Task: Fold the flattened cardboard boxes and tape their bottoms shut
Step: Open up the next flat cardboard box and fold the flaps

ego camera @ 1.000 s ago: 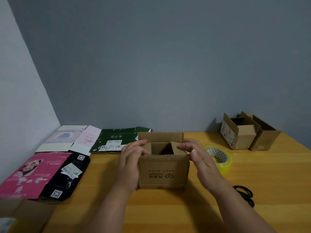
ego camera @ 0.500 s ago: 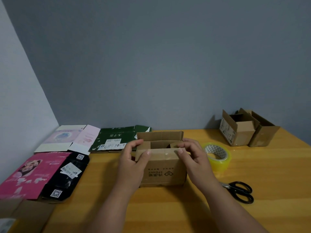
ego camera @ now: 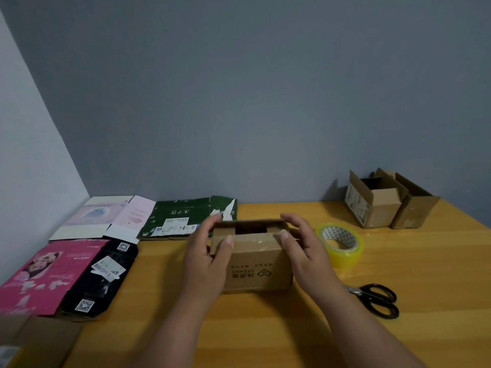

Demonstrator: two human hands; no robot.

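**Box 3 mid-fold, flaps closing, no tape on yet**

Landmark: tape roll (ego camera: 341,244).

- Done, by the look of it: two brown boxes (ego camera: 386,201) standing erected at the table's back edge, well beyond the roll and to its right. Their bottoms are hidden, so taping there is unconfirmed.
- In hand: small brown box (ego camera: 256,261), just left of the roll, standing on the table (ego camera: 265,335). Print on the near face reads upside down, so I judge the upturned end is the bottom. Long axis runs left-right, parallel to the table's front edge; opening faces up.
- Left hand (ego camera: 207,261) and right hand (ego camera: 305,251) each curl round a top end of the box: thumbs press the near flap in, fingers hook over the far flap. A dark gap shows between the flaps, so not closed.
- Left to do: shut the flaps, tape the seam. Scissors (ego camera: 377,298) lie near the roll, on its near side.
- Queue: flattened cartons, green (ego camera: 183,217), pale pink (ego camera: 106,216), pink-and-black (ego camera: 66,274), all well left of the roll.
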